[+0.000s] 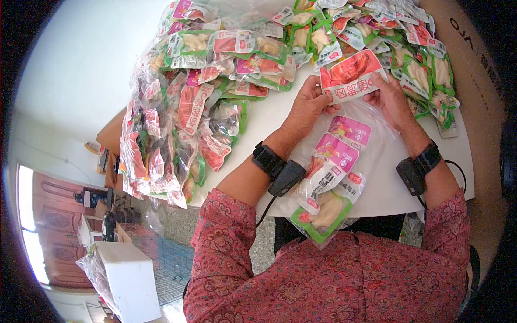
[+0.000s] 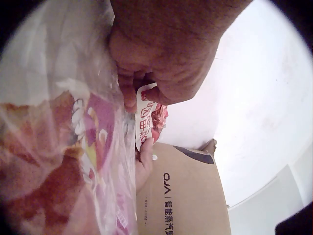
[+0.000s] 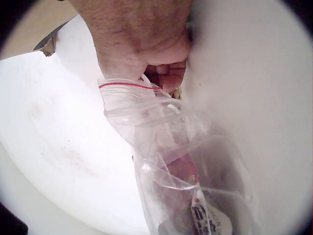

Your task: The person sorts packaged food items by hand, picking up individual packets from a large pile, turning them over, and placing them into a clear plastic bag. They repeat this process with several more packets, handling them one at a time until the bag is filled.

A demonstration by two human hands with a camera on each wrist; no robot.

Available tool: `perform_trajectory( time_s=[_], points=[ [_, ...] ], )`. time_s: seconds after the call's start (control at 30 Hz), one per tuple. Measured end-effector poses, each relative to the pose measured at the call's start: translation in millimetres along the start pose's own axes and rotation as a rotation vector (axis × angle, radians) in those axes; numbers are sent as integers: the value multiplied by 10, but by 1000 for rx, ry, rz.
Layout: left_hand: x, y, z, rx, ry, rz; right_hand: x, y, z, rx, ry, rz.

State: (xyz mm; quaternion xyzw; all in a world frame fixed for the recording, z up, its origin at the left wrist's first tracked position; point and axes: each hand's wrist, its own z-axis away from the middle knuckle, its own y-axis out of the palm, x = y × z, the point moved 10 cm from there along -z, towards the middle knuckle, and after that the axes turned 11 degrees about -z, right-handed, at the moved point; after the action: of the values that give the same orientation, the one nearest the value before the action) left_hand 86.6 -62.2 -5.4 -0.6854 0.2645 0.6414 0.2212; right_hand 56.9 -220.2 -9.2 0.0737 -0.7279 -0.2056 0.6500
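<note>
A red-and-white food packet [image 1: 350, 75] with printed lettering is held up in front of the person. The left hand [image 1: 306, 110] pinches its left edge between thumb and fingers, and the right hand [image 1: 392, 105] pinches its right side. Below both hands lies a clear zip bag [image 1: 379, 129], whose red zip strip shows against the right hand in the right wrist view. Inside the bag are a pink-and-white packet [image 1: 334, 156] and a green-edged packet [image 1: 326, 212] with pale contents. The bag's lower end reaches over the table's front edge.
Filled clear bags of packets [image 1: 194, 107] are heaped on the left of the white table [image 1: 264, 134]. Loose green-edged packets [image 1: 417, 75] pile up at the back right. A cardboard box [image 2: 183, 191] stands beyond the table's right side. A white box [image 1: 129, 280] is at lower left.
</note>
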Motion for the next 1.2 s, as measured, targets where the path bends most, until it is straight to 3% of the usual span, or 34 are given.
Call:
perform_trajectory(
  time_s=[0.4,0.5,0.57,0.67,0.77,0.9,0.97,1.07,1.2],
  points=[
    [-9,-12,-8,-16,-1,14,-21,-15,-26,27,-8,-41],
    [-10,-54,-15,-71,-33,93,5,156,37,147,32,-160],
    [-49,-46,-15,-67,33,264,-24,383,163,227,163,-324],
    [-23,-143,-41,-80,46,239,-34,466,182,368,201,-370],
    [-88,-140,10,-65,-10,15,-113,298,73,240,158,-337],
    [-76,-126,-8,-57,8,106,-75,365,87,313,137,-275],
    [-215,-116,-7,-74,112,270,55,507,142,351,84,-390],
    [-214,59,26,5,60,207,96,477,140,296,53,-401],
    [-170,-7,52,-23,74,206,-82,521,189,408,205,-304]
  ],
)
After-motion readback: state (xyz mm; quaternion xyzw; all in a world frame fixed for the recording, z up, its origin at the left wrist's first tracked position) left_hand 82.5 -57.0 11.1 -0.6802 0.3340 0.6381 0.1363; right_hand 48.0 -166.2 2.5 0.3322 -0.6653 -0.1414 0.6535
